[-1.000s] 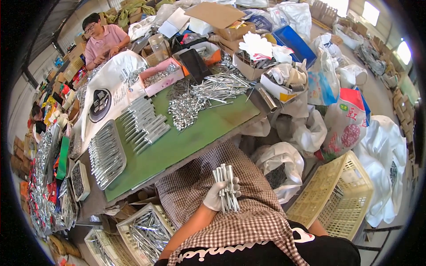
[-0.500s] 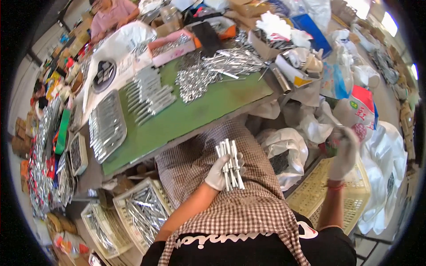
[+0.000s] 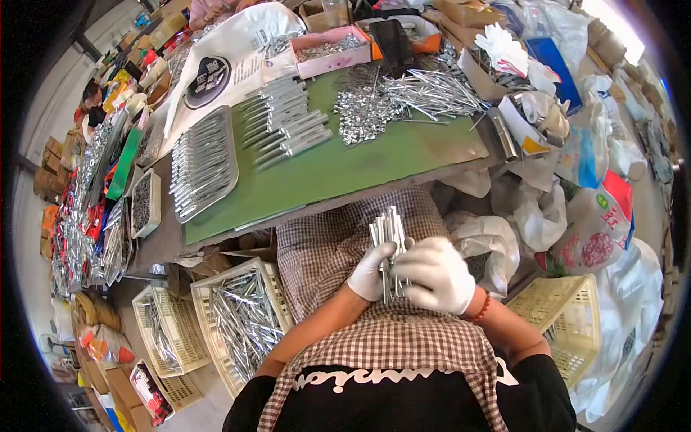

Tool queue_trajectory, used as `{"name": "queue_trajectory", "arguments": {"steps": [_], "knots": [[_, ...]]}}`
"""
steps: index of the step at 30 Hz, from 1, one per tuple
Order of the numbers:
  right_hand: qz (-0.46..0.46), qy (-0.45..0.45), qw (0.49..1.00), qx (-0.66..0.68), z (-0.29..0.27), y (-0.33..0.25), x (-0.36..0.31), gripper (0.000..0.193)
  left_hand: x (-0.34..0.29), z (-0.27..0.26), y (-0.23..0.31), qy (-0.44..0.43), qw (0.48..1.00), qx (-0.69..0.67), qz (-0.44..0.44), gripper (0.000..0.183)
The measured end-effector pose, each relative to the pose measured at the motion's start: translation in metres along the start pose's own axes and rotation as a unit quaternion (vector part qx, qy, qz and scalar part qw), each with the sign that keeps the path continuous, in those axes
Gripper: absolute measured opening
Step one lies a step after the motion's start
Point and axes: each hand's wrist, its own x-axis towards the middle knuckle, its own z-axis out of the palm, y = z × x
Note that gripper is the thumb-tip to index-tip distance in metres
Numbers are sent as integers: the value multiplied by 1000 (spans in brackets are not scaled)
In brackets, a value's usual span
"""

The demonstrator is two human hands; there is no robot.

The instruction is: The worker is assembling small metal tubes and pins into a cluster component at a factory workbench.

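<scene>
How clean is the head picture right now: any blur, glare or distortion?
In the head view, the right hand looks slightly blurred and washed out, while the left hand is crisper; also in the head view, the metal rods glint and the window at upper right is blown out; the head view's corners are black and the scene warps toward the rim.

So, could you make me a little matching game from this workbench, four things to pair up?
Things:
1. bundle of metal rods
2. metal tray
3. pink box
4. red bracelet

Places and states:
A. filled with loose small metal parts
B. worn at the wrist of the right hand
C. held in the gloved left hand
D. carrying a neat row of metal pieces

Pairs: 1-C, 2-D, 3-A, 4-B.
</scene>
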Motion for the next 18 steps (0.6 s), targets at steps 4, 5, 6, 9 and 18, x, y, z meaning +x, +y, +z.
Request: {"name": "queue_trajectory", "arguments": {"steps": [4,5,6,9,18], "knots": [[134,148,978,-55,-21,11,24,60,3,60,37,-33,988,123,88,43],[143,144,979,-30,-26,13,34,69,12,71,47,-7,970,200,138,50],[152,140,978,-5,-30,17,45,79,25,82,56,21,943,274,187,57],[138,187,963,138,-47,28,83,101,61,122,89,-41,846,372,380,79],[160,284,932,160,-34,80,131,98,137,110,110,-40,813,400,421,52]]}}
